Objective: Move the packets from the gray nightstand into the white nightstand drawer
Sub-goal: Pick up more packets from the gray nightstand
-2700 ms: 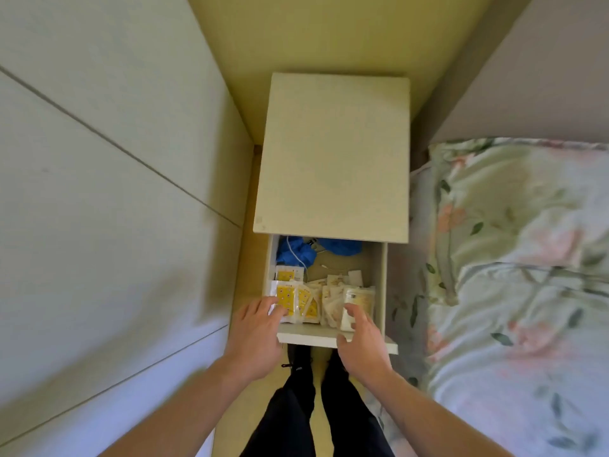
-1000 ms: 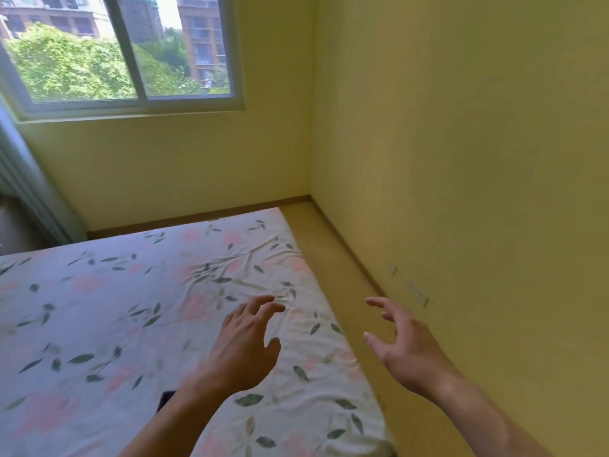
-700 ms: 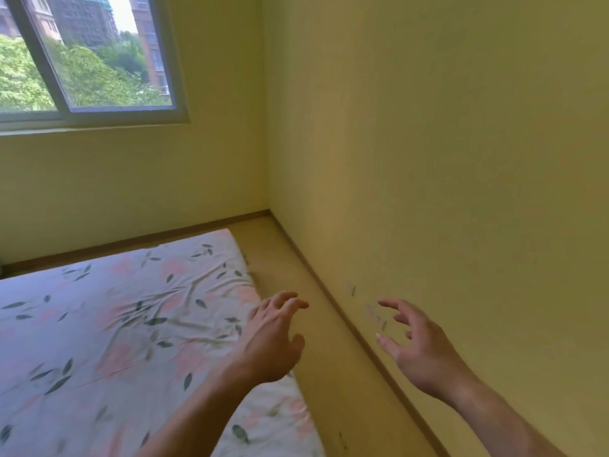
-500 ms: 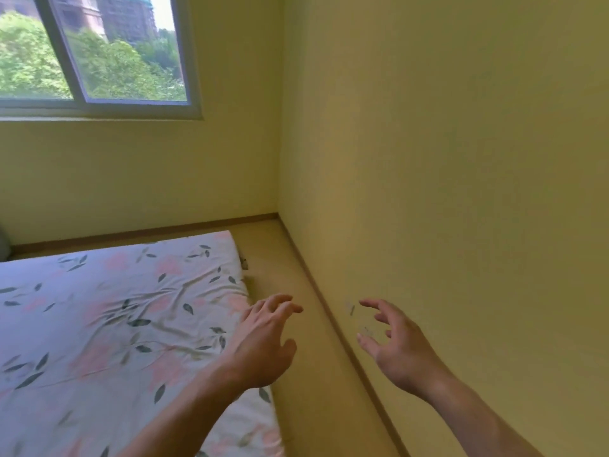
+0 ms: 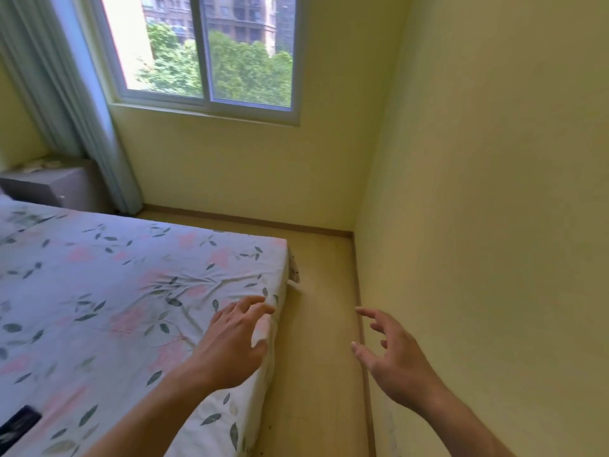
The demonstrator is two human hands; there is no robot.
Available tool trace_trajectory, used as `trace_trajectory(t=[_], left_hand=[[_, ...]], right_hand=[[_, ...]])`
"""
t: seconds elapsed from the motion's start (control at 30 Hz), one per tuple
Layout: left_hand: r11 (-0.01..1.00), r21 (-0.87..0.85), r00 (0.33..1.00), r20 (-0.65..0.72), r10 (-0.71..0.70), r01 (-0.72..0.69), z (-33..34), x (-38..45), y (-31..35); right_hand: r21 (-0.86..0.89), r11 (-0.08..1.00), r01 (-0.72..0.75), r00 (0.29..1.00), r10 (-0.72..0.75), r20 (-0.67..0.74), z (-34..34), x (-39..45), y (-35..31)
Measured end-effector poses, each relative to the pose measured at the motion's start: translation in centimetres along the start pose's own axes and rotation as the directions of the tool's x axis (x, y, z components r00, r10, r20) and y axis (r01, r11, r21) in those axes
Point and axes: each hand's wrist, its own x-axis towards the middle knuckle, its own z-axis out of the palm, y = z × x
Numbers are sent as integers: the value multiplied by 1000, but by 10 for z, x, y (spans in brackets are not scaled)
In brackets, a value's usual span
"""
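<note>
A: Reading left to right. Gray nightstand (image 5: 54, 188) is sitting far left past the bed (image 5: 99, 291), beside the curtain (image 5: 66, 94). Something pale is lying on its top, likely the packets (image 5: 39, 164), too small to confirm.

B: Change since the last frames?

A: View is swinging. 2.7 s ago it was looking down into the open white nightstand drawer, both hands at the packets in there. Then it was turning across bed and wall. Now the gray unit is coming into frame; it wasn't in the frames of the last second.

B: So one drop is done and the person is heading back for more?

A: That's my read. White nightstand isn't showing now, presumably behind the camera.

B: Hands?

A: Left hand (image 5: 230, 344) is hovering over the bed's corner edge, fingers loosely spread, carrying nothing. Right hand (image 5: 392, 354) is out over the floor strip (image 5: 319, 324) near the yellow wall (image 5: 478, 225), fingers splayed and relaxed, also carrying nothing.

B: Next?

A: Probably walking round the bed's foot to the gray unit. It's well apart from both hands, so no grasp is coming soon.
</note>
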Motion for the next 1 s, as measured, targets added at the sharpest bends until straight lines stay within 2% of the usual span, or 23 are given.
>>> trace_trajectory(t=[0.1,0.23,0.4,0.6,0.87,1.0], left_hand=[[991,0,990,-39,-134,134,-5,-2,-12],[944,6,940,-98,-328,330,-22,-3,-46],[902,4,887,-181,-425,433,-36,50,-72],[921,-47,894,-225,-386,386,-50,212,-96],[978,-82,949,-235,-208,194,-72,447,-81],[978,-86,954,-219,-204,190,-69,545,-89]], right_hand=[[2,997,83,993,-83,81,0,52,0],[36,973,230,951,-232,203,16,123,-23],[78,946,316,906,-325,273,14,216,-36],[62,946,319,916,-325,236,-11,366,-34],[32,965,259,945,-260,199,-46,545,-25],[45,963,265,936,-268,228,-47,643,-22]])
